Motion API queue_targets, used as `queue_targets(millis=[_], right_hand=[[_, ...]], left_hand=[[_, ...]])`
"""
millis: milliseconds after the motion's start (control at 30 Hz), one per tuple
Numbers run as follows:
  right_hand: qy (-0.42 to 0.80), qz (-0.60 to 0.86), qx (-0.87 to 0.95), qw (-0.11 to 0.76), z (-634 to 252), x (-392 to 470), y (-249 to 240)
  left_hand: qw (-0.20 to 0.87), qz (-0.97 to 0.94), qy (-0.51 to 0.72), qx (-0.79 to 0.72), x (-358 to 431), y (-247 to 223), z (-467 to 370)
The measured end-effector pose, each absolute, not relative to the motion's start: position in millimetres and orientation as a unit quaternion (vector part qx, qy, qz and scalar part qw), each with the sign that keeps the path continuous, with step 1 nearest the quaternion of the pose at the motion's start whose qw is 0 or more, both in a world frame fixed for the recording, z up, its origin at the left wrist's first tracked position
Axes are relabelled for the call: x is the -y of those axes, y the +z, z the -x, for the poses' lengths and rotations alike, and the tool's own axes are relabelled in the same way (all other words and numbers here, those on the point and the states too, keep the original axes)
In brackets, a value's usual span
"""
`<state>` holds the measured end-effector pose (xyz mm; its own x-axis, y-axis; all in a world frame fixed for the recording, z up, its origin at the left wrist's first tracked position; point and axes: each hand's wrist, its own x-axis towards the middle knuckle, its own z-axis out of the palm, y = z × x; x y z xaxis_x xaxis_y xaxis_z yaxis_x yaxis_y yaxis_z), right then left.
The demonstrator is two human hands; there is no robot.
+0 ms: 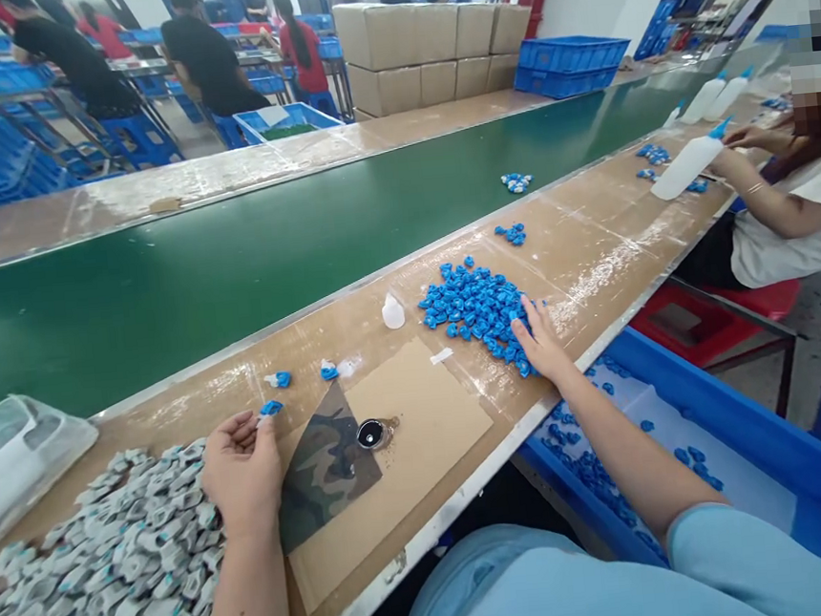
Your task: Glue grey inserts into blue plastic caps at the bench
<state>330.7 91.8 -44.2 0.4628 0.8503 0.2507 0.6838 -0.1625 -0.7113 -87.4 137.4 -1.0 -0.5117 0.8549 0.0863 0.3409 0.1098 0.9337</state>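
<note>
My left hand point(243, 466) pinches a small blue piece point(271, 409) between thumb and fingers, beside a large heap of grey-white pieces point(138, 562). Two more blue pieces with white parts point(282, 380) point(329, 370) lie just beyond it. At the right edge of a pile of blue pieces point(471, 303), my right hand point(541, 340) rests with its fingers apart. Between the hands a cardboard sheet point(421, 422) carries a camouflage cloth point(330, 459) and a small round cup of dark liquid point(371, 434). A small white bottle point(393, 311) stands behind the cardboard.
A green conveyor belt point(234, 266) runs behind the table. Below the table's right edge is a blue bin point(738, 433) holding blue pieces. A clear plastic bag point(28, 456) lies left; a co-worker sits at right near white bottles point(689, 167). Stacked boxes point(431, 47) stand beyond.
</note>
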Motion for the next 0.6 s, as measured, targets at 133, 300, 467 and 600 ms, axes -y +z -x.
queue_targets(millis=[133,300,467,600], right_hand=[[0.097,0.740,0.528,0.404,-290.3,-97.1,-50.9],[0.118,0.733,0.537,0.401,-242.0,-96.5,-46.2],[0.168,0.721,0.545,0.394,-222.1,-93.0,-40.9],[0.185,0.703,0.553,0.407,-232.3,-88.5,-37.3]], left_hand=[[0.247,-0.427,0.524,-0.694,-141.2,-9.2,81.5],[0.236,-0.430,0.520,-0.700,-137.7,-10.0,76.2],[0.254,-0.437,0.515,-0.692,-136.9,-8.9,76.3],[0.256,-0.445,0.517,-0.685,-136.4,-11.4,79.5]])
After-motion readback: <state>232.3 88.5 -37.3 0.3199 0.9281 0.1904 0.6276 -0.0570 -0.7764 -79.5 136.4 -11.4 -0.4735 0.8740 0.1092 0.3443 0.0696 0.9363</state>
